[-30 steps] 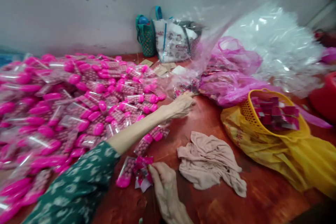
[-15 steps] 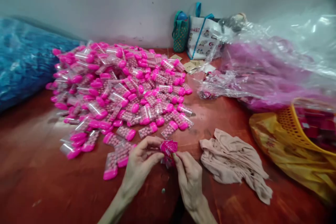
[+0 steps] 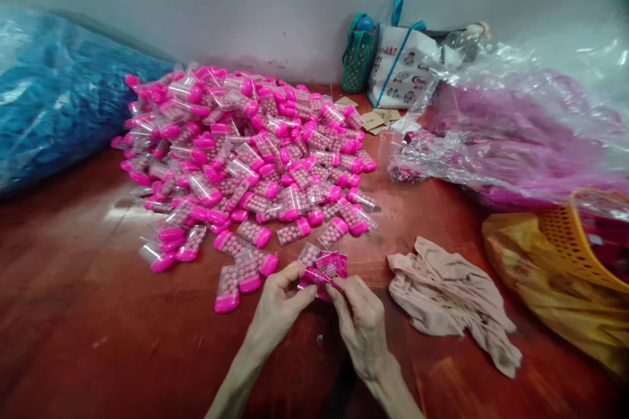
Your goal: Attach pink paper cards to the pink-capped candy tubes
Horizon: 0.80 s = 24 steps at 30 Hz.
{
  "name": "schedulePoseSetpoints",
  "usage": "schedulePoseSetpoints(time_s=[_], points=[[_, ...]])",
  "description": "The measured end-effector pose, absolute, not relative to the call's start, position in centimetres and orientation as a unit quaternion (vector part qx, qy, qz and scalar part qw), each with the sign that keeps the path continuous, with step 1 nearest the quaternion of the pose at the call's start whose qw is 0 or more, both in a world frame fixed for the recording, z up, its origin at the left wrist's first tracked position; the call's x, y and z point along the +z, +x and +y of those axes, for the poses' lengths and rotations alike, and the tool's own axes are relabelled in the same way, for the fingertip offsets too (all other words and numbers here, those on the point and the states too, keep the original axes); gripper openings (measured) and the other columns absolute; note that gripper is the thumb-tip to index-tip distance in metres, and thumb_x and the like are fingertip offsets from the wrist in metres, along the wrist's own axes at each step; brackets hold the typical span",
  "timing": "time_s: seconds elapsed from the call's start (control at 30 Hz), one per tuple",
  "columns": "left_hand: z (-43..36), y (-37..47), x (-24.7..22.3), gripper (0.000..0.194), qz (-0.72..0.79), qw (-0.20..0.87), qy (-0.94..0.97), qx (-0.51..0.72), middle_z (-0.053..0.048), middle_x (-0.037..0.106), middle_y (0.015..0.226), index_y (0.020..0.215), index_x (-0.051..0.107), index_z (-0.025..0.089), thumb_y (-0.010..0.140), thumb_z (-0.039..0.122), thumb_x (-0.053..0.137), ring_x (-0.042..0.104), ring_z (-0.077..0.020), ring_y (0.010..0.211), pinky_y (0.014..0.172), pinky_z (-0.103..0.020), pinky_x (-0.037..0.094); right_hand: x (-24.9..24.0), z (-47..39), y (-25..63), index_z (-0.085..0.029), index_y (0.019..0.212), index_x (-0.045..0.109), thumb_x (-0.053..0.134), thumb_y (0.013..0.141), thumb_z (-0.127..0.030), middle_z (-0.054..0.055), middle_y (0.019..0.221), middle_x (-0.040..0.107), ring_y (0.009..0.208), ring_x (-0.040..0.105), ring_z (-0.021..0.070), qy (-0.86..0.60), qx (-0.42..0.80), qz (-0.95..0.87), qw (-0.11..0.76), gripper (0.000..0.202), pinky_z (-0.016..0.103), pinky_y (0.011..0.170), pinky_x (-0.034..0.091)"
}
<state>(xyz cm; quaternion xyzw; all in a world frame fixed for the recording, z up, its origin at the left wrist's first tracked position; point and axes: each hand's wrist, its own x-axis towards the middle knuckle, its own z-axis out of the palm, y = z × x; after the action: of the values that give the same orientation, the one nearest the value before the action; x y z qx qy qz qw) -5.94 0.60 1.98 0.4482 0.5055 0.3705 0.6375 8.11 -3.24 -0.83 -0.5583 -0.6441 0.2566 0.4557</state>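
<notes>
While the heap of pink-capped candy tubes lies just beyond, the left hand and right hand pinch pink label cards together above the red table.

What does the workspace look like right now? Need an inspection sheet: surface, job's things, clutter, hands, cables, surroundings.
Surface: red-brown tabletop, worn and glossy.
Job's things: small pink printed packets pinched between both hands; heap of clear sachets with pink caps and pink beads just behind.
Clutter: crumpled beige cloth right of the hands; yellow basket in a yellow bag; clear bag of pink items; cardboard scraps.
Hands: left hand and right hand both closed on the packets.
Cables: nothing seen.
Surroundings: grey wall; blue bag far left; green woven bag and white tote against the wall.
</notes>
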Motion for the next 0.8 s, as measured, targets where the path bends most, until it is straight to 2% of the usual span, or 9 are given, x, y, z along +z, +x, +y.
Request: schedulePoseSetpoints(time_s=[0.07, 0.2, 0.3, 0.4, 0.47, 0.63, 0.8], points=[[0.5, -6.0, 1.6, 0.011, 0.5, 0.636, 0.451, 0.377, -0.004, 0.062, 0.083, 0.08, 0.066, 0.014, 0.074, 0.02, 0.059, 0.055, -0.0187, 0.083, 0.077, -0.029, 0.042, -0.7, -3.2, 8.0, -0.017, 0.097, 0.059, 0.048, 0.086, -0.015, 0.005, 0.08, 0.062, 0.073, 0.056, 0.0168, -0.556, 0.291, -0.633, 0.453, 0.016, 0.028, 0.065, 0.045], [0.2, -6.1, 1.1, 0.012, 0.492, 0.63, 0.462, 0.383, -0.004, 0.062, 0.085, 0.079, 0.068, 0.016, 0.077, 0.022, 0.058, 0.055, -0.0198, 0.086, 0.08, -0.03, 0.041, -0.5, -2.9, 7.9, -0.017, 0.111, 0.053, 0.063, 0.076, -0.019, 0.008, 0.099, 0.06, 0.09, 0.055, 0.0202, -0.56, 0.31, -0.609, 0.468, 0.037, 0.031, 0.077, 0.044], [0.0, -6.2, 1.0, 0.011, 0.493, 0.597, 0.5, 0.388, -0.004, 0.062, 0.077, 0.071, 0.068, 0.016, 0.076, 0.02, 0.059, 0.057, -0.0182, 0.079, 0.075, -0.028, 0.043, -0.4, -2.7, 7.9, -0.017, 0.096, 0.061, 0.065, 0.075, -0.016, 0.005, 0.086, 0.062, 0.08, 0.057, 0.0183, -0.547, 0.351, -0.596, 0.472, 0.021, 0.028, 0.07, 0.045], [-0.4, -6.4, 1.0, 0.013, 0.492, 0.549, 0.531, 0.419, -0.007, 0.063, 0.091, 0.066, 0.068, 0.016, 0.075, 0.016, 0.059, 0.057, -0.0194, 0.086, 0.079, -0.029, 0.042, -0.5, -2.7, 7.5, -0.016, 0.08, 0.064, 0.064, 0.075, -0.013, 0.003, 0.073, 0.061, 0.069, 0.056, 0.0161, -0.537, 0.389, -0.565, 0.491, 0.006, 0.026, 0.062, 0.045], [-0.8, -6.5, 0.8, 0.013, 0.493, 0.529, 0.53, 0.443, -0.007, 0.062, 0.1, 0.066, 0.068, 0.017, 0.075, 0.013, 0.06, 0.057, -0.0197, 0.091, 0.083, -0.029, 0.042, -0.7, -2.9, 7.1, -0.016, 0.08, 0.065, 0.063, 0.076, -0.013, 0.003, 0.072, 0.061, 0.067, 0.056, 0.0158, -0.533, 0.394, -0.552, 0.506, 0.005, 0.026, 0.061, 0.045], [-1.8, -6.5, -0.2, 0.013, 0.487, 0.543, 0.47, 0.496, -0.002, 0.064, 0.077, 0.072, 0.069, 0.02, 0.074, 0.01, 0.06, 0.058, -0.0154, 0.075, 0.069, -0.025, 0.045, -1.2, -3.4, 6.4, -0.016, 0.083, 0.067, 0.057, 0.081, -0.014, 0.004, 0.07, 0.062, 0.065, 0.055, 0.016, -0.525, 0.355, -0.584, 0.507, 0.01, 0.028, 0.061, 0.044], [-2.2, -7.3, -0.9, 0.006, 0.522, 0.569, 0.313, 0.553, -0.001, 0.065, 0.073, 0.071, 0.07, 0.017, 0.068, 0.014, 0.066, 0.057, -0.0122, 0.071, 0.067, -0.02, 0.046, -0.9, -3.4, 6.3, -0.017, 0.09, 0.065, 0.049, 0.086, -0.019, 0.004, 0.073, 0.063, 0.066, 0.056, 0.0165, -0.547, 0.348, -0.609, 0.456, 0.017, 0.028, 0.061, 0.044]])
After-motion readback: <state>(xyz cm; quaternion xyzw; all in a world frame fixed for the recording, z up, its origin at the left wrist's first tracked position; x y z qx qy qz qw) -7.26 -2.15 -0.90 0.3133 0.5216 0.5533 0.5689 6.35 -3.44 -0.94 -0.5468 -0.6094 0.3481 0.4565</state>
